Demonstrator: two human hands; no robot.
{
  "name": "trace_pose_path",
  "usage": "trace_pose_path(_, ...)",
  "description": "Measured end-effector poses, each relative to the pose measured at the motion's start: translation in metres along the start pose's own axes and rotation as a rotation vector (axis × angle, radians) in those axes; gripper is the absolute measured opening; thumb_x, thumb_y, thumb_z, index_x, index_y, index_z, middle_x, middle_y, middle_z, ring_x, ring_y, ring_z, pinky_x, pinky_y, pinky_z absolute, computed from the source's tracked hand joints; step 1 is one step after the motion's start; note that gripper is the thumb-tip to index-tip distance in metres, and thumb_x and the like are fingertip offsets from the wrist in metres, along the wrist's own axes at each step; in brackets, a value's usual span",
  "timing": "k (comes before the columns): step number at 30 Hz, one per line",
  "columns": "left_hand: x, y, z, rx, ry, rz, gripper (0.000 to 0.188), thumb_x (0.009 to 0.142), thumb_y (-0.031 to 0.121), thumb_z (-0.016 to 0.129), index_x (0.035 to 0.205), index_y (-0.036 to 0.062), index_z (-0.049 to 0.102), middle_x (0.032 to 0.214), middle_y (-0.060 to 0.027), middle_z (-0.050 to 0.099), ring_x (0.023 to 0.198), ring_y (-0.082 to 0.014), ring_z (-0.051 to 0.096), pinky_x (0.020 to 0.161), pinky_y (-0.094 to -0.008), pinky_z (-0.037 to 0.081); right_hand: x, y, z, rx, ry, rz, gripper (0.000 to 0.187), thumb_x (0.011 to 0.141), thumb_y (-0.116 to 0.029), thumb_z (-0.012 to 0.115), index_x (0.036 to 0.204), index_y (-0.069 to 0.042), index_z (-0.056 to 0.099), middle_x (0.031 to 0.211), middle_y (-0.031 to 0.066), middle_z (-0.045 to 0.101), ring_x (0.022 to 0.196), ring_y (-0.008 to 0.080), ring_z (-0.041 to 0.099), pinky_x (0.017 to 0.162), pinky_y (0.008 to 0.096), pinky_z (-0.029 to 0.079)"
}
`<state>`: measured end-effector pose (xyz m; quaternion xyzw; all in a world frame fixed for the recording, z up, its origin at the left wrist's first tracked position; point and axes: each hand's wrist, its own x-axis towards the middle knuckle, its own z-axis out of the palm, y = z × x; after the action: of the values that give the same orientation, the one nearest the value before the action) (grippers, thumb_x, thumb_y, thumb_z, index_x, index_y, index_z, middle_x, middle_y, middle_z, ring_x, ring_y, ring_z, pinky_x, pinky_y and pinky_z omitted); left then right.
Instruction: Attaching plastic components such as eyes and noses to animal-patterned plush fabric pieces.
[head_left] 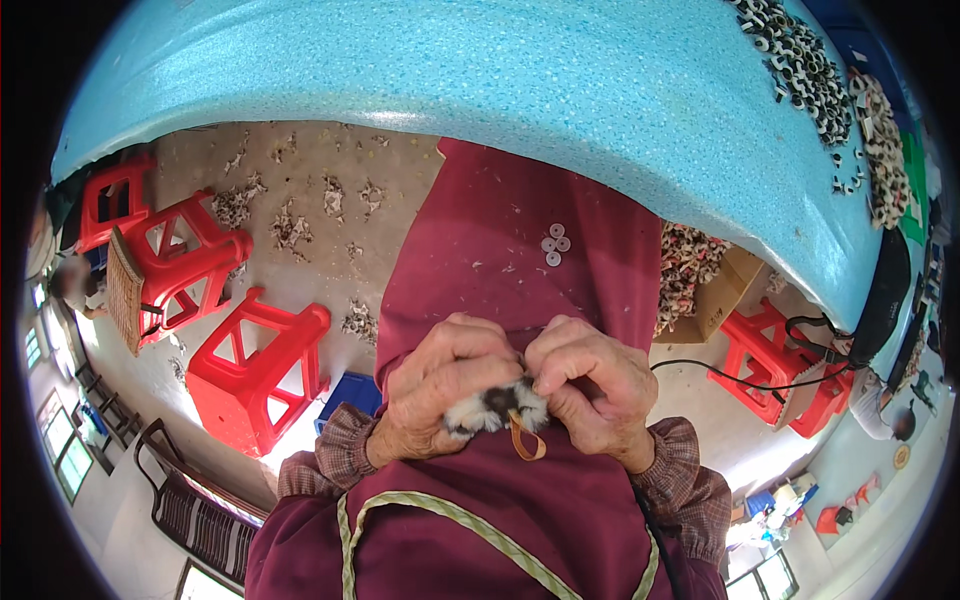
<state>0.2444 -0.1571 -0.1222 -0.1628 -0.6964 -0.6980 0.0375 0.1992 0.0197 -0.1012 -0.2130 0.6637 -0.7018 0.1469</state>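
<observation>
The person's left hand (440,382) is clamped on a black-and-white furry piece (472,411) with tan loop (516,436); right hand (592,388) pinches its edge.

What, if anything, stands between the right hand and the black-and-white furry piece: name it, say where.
Nothing visible. The right hand has its fingers at the right end of the furry piece, and the left hand grips the other end. The tan loop lies clear of their grip; the white discs lie beyond on the apron.
</observation>
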Motion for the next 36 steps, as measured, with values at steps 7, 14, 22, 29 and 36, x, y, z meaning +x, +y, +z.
trace_pose_path(7,-0.006,0.005,-0.012,0.228,0.018,0.298,0.029,0.067,0.002,0.070,0.095,-0.0018,0.062,0.094,-0.0143,0.058,0.085,-0.0337,0.060,0.069,-0.0384,0.052,0.008,-0.011,0.006,0.026,-0.065,-0.100,0.015,0.075,0.007,0.066,0.080,-0.002,0.056,0.073,0.0106,0.059,0.060,0.0210,0.056,0.054,0.0319,0.045)
trace_pose_path(14,-0.007,-0.001,-0.006,0.065,0.076,0.225,0.030,0.073,0.002,0.069,0.100,-0.0024,0.056,0.096,-0.0163,0.058,0.087,-0.0351,0.062,0.074,-0.0388,0.052,0.008,-0.009,0.009,0.029,-0.076,-0.144,0.016,0.075,0.008,0.065,0.080,-0.002,0.054,0.073,0.0106,0.058,0.058,0.0213,0.055,0.052,0.0318,0.044)
trace_pose_path(22,-0.014,-0.003,-0.001,-0.145,0.143,0.120,0.026,0.089,0.017,0.061,0.103,-0.0043,0.056,0.098,-0.0210,0.055,0.081,-0.0313,0.061,0.072,-0.0392,0.052,0.002,-0.008,0.010,0.088,-0.048,-0.012,0.022,0.066,0.012,0.064,0.079,-0.003,0.054,0.074,0.0094,0.058,0.063,0.0223,0.058,0.055,0.0305,0.047)
trace_pose_path(29,0.005,0.013,-0.012,-0.012,-0.046,-0.231,0.021,0.075,-0.003,0.055,0.096,0.0009,0.061,0.093,-0.0132,0.060,0.083,-0.0220,0.061,0.073,-0.0298,0.049,-0.016,0.003,0.004,0.175,-0.010,0.340,0.017,0.071,0.009,0.064,0.081,-0.001,0.054,0.076,0.0070,0.060,0.066,0.0141,0.059,0.059,0.0265,0.048)
trace_pose_path(36,-0.005,-0.011,0.000,-0.149,-0.086,-0.276,0.031,0.065,-0.014,0.052,0.089,0.0023,0.063,0.092,-0.0097,0.062,0.082,-0.0197,0.061,0.074,-0.0279,0.048,-0.002,0.052,-0.043,-0.592,-0.011,0.375,0.005,0.078,0.002,0.061,0.080,-0.001,0.059,0.074,0.0119,0.062,0.067,0.0261,0.064,0.059,0.0357,0.050)
